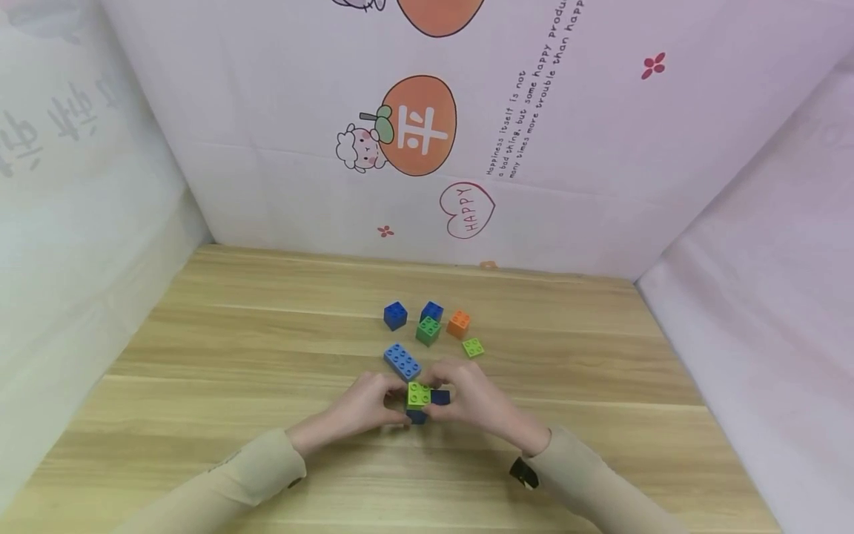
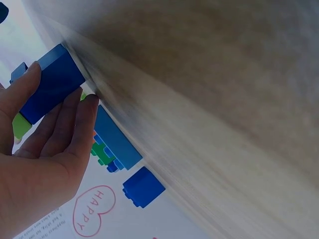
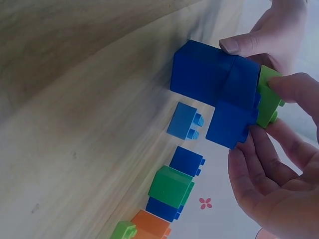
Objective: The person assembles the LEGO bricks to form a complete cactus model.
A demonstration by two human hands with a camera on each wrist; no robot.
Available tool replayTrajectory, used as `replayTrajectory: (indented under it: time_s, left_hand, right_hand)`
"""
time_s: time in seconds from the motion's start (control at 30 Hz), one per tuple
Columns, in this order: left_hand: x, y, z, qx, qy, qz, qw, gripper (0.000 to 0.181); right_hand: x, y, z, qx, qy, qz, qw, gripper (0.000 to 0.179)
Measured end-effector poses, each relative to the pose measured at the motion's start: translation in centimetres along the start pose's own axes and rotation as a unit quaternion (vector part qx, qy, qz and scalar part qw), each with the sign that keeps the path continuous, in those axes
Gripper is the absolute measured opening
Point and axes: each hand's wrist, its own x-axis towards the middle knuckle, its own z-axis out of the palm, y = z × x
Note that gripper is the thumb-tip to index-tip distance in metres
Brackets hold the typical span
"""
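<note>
Both hands are at a small stack of toy building bricks near the front middle of the table. A lime green brick [image 1: 419, 394] tops dark blue bricks [image 3: 204, 72], one of which juts out to the right. My left hand [image 1: 370, 402] grips the lower blue brick [image 2: 55, 82], thumb on one side and fingers on the other. With thumb and fingers, my right hand [image 1: 475, 397] pinches the lime green brick at the top; its other fingertips lie right at the jutting blue brick [image 3: 228, 123].
Just beyond the hands lies a long light blue brick [image 1: 402, 362]. Farther back are a blue brick [image 1: 395, 316], a green brick [image 1: 428, 331] overlapping another blue brick [image 1: 432, 310], an orange brick [image 1: 459, 324] and a thin lime piece [image 1: 473, 347]. A printed cloth wall [image 1: 300, 200] borders the table's back.
</note>
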Motion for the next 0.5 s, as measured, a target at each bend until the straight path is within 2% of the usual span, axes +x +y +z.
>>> replayTrajectory:
  time_s: [0.5]
  left_hand:
    - [0.05,-0.01,-0.04,-0.003,-0.002,-0.005,1.0000,0.035]
  right_hand:
    - [-0.20,0.29,0.58,0.007,0.023,0.005,0.9997,0.027]
